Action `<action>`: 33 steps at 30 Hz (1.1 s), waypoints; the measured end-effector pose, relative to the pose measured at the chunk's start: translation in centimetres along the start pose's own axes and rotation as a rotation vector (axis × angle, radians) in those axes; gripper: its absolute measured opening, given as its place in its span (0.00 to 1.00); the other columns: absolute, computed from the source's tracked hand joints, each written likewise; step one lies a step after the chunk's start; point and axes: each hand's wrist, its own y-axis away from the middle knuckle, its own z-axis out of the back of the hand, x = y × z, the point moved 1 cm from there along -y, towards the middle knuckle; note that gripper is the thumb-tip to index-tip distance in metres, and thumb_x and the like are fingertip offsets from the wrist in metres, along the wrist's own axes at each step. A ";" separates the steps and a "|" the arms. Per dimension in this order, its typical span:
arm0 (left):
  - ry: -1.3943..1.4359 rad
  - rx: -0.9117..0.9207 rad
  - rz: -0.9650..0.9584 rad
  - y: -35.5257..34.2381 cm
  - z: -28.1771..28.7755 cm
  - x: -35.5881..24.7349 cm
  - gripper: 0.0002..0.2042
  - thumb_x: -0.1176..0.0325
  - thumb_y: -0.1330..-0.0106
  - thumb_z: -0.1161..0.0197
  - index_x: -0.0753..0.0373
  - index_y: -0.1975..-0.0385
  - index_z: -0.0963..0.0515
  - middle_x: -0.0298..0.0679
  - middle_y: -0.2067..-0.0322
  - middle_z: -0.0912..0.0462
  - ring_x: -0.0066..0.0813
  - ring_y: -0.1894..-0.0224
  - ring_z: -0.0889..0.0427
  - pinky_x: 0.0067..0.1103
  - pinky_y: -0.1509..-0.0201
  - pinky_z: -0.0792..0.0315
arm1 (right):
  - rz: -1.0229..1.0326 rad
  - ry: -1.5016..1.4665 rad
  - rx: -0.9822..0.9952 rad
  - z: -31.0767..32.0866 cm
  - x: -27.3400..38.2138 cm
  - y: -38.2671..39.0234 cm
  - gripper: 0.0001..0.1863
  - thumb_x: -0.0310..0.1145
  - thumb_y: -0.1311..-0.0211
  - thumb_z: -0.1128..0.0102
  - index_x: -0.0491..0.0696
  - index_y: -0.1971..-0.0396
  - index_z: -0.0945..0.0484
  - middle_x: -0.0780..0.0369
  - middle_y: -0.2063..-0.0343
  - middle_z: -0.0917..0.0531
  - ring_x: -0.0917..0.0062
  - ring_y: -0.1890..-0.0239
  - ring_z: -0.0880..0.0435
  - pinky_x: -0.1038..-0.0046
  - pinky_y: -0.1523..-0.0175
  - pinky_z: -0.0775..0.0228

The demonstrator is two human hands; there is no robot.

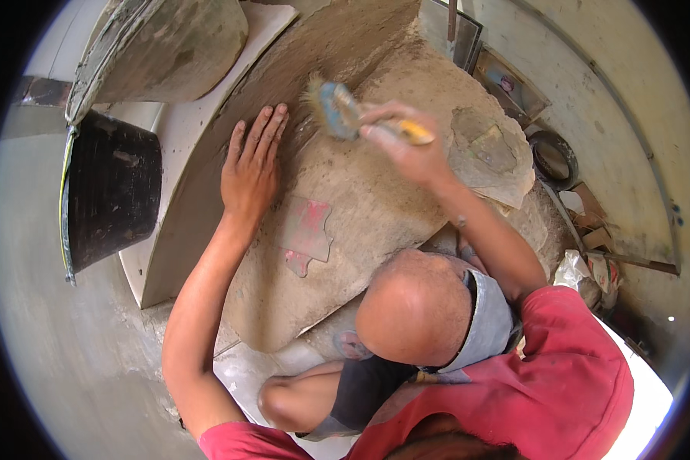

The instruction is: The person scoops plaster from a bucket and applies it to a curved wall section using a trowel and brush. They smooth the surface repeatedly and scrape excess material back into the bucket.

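Note:
My left hand lies with its fingers stretched out against the inner face of a curved, upright brown-grey panel. My right hand grips a wide paintbrush by its yellow and pale handle. The brush has a blue band, and its bristles reach the area where the panel meets a rough, dusty, sand-coloured slab. Motion blurs the right hand slightly. On the slab below my left hand sits a thin, flat grey piece with red marks and an uneven edge.
A black bucket stands left of the panel, below a large grey rounded form. A rough patch marks the slab's right end. Along the right wall are a dark ring-shaped container, a wooden frame and pale bags.

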 end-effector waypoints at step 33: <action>0.020 -0.714 0.897 16.2 10.4 17.6 0.32 0.54 0.36 0.24 0.64 0.36 0.23 0.49 0.39 0.20 0.50 0.32 0.24 0.45 0.22 0.38 | 0.748 0.897 1.226 -38.3 34.1 -18.3 0.16 0.32 0.43 0.29 0.41 0.56 0.09 0.53 0.61 0.07 0.68 0.59 0.08 0.66 0.54 0.16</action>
